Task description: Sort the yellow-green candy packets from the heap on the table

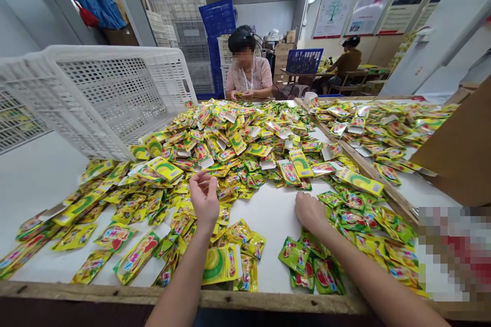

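The left hand (205, 202), fingers loosely curled, is over yellow sachets (181, 222), and the right hand (310, 212) is beside green watermelon-print sachets (294, 254) near the table's (264, 214) front edge. Yellow cartons (237, 142) heap toward the far edge, where a co-worker (249, 69) is, and a tipped white plastic crate (69, 107) is toward the left edge.

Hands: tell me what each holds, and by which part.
The left hand, loosely curled, shows nothing held. The right hand is turned knuckles-up; whether it holds anything cannot be told.
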`<action>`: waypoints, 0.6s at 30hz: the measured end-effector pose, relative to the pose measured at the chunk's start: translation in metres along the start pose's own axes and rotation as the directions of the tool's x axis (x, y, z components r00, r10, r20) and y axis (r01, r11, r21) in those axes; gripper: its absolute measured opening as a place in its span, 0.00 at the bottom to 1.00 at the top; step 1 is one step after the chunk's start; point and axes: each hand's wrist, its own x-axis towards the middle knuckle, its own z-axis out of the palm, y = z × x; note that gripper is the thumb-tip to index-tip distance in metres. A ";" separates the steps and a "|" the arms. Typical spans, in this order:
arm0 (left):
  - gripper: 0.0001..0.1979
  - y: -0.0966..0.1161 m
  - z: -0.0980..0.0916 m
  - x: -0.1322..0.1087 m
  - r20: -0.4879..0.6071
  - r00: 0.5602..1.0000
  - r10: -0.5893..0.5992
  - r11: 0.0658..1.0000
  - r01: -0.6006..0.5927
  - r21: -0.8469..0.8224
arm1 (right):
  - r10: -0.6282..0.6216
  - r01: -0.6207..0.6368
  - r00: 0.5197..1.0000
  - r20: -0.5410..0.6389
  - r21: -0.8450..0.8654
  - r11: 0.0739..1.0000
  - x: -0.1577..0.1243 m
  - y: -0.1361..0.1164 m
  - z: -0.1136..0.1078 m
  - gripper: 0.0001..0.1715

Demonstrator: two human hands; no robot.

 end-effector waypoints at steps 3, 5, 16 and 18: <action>0.12 -0.010 -0.001 0.004 0.198 0.977 0.075 0.964 -0.122 0.236 | -0.039 0.041 0.998 -0.040 0.061 0.997 0.004 0.011 -0.002 0.14; 0.13 -0.020 -0.001 0.005 0.375 0.921 0.102 0.865 -0.268 0.424 | -0.079 0.084 0.995 -0.059 0.106 0.991 0.008 0.019 -0.005 0.11; 0.05 -0.025 -0.001 0.005 0.556 0.826 -0.089 0.557 -0.422 0.715 | -0.025 -0.095 0.995 0.099 0.985 0.142 -0.003 0.009 -0.020 0.27; 0.04 -0.017 -0.001 0.004 0.537 0.841 -0.062 0.656 -0.371 0.657 | -0.069 -0.102 0.992 0.108 0.991 0.089 -0.004 0.002 -0.029 0.28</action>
